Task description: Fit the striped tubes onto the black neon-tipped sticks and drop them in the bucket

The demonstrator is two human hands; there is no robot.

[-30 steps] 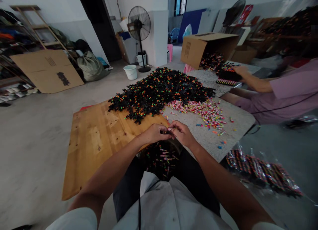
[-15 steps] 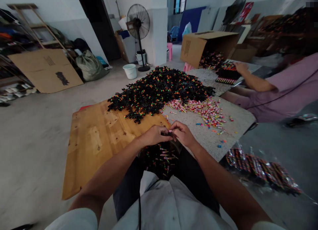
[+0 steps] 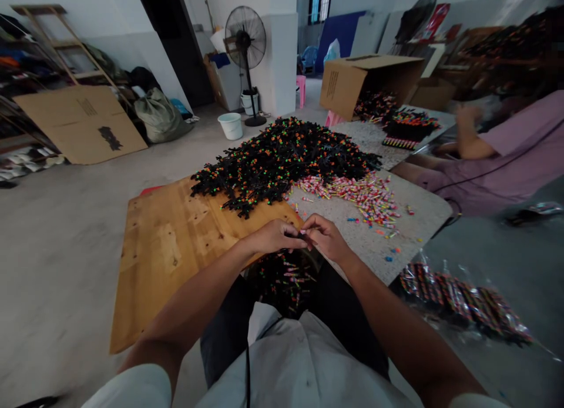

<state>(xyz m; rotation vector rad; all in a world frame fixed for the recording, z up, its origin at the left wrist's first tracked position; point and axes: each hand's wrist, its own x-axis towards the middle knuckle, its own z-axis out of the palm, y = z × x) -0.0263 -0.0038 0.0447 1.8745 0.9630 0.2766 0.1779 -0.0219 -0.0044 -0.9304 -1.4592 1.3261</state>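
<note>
Above my lap, at the table's front edge, both hands meet fingertip to fingertip. My left hand (image 3: 278, 236) is closed around a small black plastic piece, mostly hidden by the fingers. My right hand (image 3: 325, 236) pinches a tiny pink-and-white stick against that piece. Below them, between my legs, a container holds black pieces with coloured sticks (image 3: 288, 278). Beyond the hands rises a large heap of black plastic pieces (image 3: 286, 155) with orange and green tips. Loose pink, white and yellow sticks (image 3: 370, 199) are scattered to its right.
The table joins a wooden board (image 3: 163, 261) and a speckled grey top (image 3: 409, 211). At right a co-worker's arm (image 3: 473, 134) is near a cardboard box (image 3: 346, 90) and a stacked batch (image 3: 405, 131). Plastic-wrapped packs (image 3: 467, 305) lie on the floor. A fan (image 3: 245, 40) stands behind.
My hands stay together, with only slight shifts of the fingers. The co-worker's hand has drawn back from the stacked batch toward the body.
</note>
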